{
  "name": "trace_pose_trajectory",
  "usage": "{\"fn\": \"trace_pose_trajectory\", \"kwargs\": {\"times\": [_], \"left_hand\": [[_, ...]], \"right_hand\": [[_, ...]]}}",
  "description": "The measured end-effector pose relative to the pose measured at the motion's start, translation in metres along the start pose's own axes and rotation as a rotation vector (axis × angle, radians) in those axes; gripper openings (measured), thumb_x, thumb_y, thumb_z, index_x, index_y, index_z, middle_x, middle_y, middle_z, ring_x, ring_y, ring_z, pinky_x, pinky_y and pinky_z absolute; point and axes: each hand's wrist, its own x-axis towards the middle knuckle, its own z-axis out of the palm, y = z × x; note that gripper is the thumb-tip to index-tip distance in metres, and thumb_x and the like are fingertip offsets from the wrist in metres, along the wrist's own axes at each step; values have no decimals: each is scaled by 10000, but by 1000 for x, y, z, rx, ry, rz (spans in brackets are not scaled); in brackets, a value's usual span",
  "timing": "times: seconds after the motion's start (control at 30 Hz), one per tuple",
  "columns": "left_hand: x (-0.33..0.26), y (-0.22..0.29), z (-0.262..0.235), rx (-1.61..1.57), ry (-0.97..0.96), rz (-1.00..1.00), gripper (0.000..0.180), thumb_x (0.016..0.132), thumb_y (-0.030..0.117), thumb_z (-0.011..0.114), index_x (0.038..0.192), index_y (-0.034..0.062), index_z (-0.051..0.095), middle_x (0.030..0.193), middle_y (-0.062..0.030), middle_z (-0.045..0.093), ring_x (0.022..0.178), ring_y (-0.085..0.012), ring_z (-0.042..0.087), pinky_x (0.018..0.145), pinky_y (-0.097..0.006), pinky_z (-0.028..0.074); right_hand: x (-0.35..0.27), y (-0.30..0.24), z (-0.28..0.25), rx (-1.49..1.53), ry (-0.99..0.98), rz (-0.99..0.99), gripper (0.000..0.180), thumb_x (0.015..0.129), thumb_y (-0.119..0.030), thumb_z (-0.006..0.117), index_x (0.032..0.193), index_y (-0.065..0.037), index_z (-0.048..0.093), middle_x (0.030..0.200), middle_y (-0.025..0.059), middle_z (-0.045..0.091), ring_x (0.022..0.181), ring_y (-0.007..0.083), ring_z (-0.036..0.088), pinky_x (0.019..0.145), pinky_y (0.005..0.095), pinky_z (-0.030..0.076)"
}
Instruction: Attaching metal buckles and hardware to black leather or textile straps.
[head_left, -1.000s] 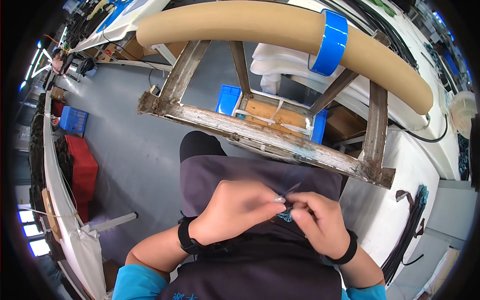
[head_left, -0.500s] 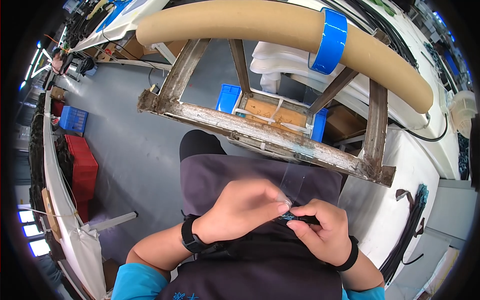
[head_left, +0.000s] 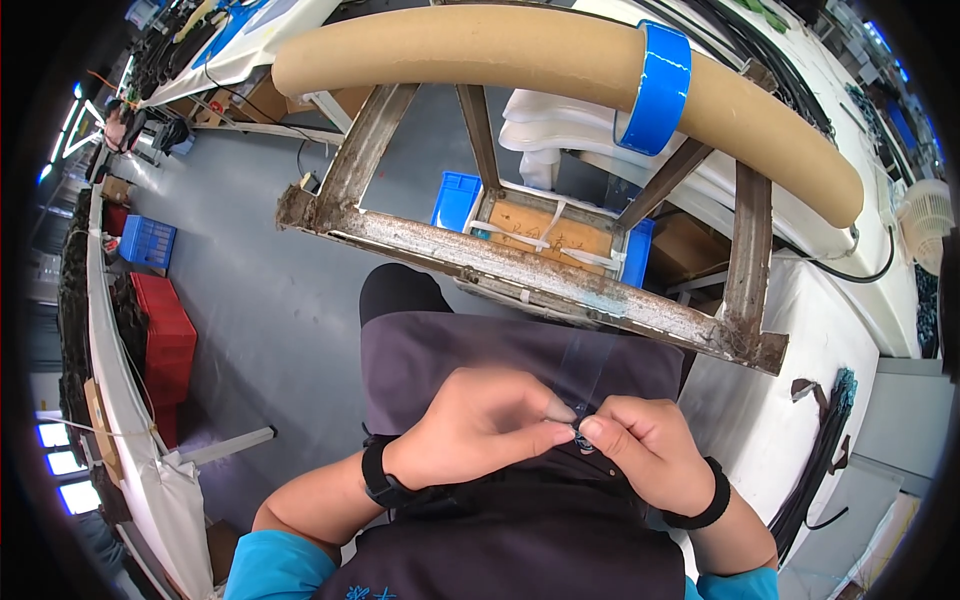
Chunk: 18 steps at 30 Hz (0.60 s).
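Note:
My left hand (head_left: pixel 480 425) and my right hand (head_left: pixel 640 440) meet over my lap, fingertips almost touching. Between them shows the small blue-flecked end (head_left: pixel 583 442) of a thin black piece. Thumb and fingers of my right hand are closed on that piece, whose rest is mostly hidden. A clear strip like tape (head_left: pixel 582 365) rises from the fingertips across the dark apron. The left fingers pinch at its lower end, partly blurred. Ahead, a blue roll (head_left: pixel 660 88) hangs round a thick brown tube (head_left: pixel 480 45).
A rusty metal frame (head_left: pixel 520 265) supports the tube before my knees. At right, black strands with teal ends (head_left: pixel 825 450) lie on a white-covered table (head_left: pixel 745 420). Red crates (head_left: pixel 165 335) and a blue crate (head_left: pixel 148 240) stand at left.
My right hand has turned and moved slightly left, its thumb now at the left fingertips. The black piece that showed between its fingers is now mostly covered.

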Motion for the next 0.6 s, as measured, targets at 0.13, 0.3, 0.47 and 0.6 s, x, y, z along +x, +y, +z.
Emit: {"fn": "trace_pose_trajectory", "kwargs": {"times": [0.13,0.3,0.47,0.6], "left_hand": [[-2,-1,1,-114,79,-81,102,857,-9,632,954,-41,624,904,-92,660,853,-129,644,749,-244,524],[-2,-1,0,-171,42,-143,105,867,-4,621,967,-34,626,895,-84,659,849,-118,640,759,-242,524],[7,2,1,-198,57,-87,148,875,10,614,1016,-31,637,889,-84,667,838,-117,639,759,-242,523],[7,5,2,6,115,-147,133,880,15,609,994,-31,657,916,-101,681,842,-123,640,756,-241,521]], "right_hand": [[0,-1,12,-60,204,-229,213,842,-178,678,932,0,605,766,103,625,628,193,616,558,284,489],[-1,13,30,-238,400,-512,312,741,-115,759,992,-13,604,829,122,637,652,246,630,571,292,509],[-3,12,28,-231,369,-500,305,707,-79,777,958,-16,614,743,111,628,581,217,602,505,283,472],[-6,7,25,-248,335,-455,255,718,-72,767,915,-12,617,698,100,615,544,200,589,481,281,452]]}}
